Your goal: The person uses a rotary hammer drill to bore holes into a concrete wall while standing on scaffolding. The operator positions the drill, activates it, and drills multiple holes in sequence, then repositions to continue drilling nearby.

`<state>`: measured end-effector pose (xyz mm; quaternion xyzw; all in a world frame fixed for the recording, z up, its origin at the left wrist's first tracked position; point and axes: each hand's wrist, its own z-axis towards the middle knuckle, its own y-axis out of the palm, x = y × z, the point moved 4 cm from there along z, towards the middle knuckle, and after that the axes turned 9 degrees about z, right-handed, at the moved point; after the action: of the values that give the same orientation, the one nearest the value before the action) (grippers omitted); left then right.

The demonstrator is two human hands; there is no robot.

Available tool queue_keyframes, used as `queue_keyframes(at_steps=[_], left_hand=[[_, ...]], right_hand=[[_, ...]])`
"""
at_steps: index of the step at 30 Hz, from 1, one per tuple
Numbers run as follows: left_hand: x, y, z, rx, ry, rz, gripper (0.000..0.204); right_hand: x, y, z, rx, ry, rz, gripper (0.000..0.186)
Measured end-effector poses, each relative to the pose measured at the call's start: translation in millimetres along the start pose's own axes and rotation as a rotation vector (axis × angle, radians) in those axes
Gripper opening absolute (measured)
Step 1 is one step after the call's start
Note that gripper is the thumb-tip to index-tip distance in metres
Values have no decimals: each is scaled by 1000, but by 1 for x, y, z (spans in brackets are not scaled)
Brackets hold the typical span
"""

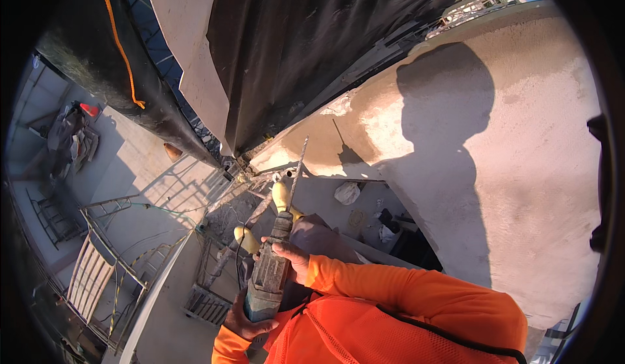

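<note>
My right hand (290,257) grips the grey, dusty body of a rotary hammer drill (267,279), with its long drill bit (299,168) pointing upward in the picture. My left hand (250,318) holds the drill's rear, lower down. Beyond the drill, my yellow boots (246,239) stand high up on a narrow pipe (259,211). A dark cord hangs beside the drill. To the right is a pale plastered wall (534,136), with the shadows of my head and of the drill on it.
Black sheeting (273,45) and a pale board (179,32) rise ahead. An orange rope (114,32) hangs at upper left. Far below at left are a floor (130,149), scaffold frames (97,273), cables and heaped material (68,139). An opening (351,221) with a white bag lies beside the wall.
</note>
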<state>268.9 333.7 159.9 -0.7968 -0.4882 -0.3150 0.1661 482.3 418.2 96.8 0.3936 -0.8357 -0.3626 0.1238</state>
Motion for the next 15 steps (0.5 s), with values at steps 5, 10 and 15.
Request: queue_keyframes(at_steps=[5,10,15], left_hand=[[-1,-10,8,-159,150,-168,138],[-19,-17,0,-167,435,-157,148],[-43,13,8,230,395,320,124]], right_hand=[[-4,-1,-1,94,-80,47,43],[-22,-12,-2,185,-192,123,33],[-47,-24,-6,156,-292,114,38]])
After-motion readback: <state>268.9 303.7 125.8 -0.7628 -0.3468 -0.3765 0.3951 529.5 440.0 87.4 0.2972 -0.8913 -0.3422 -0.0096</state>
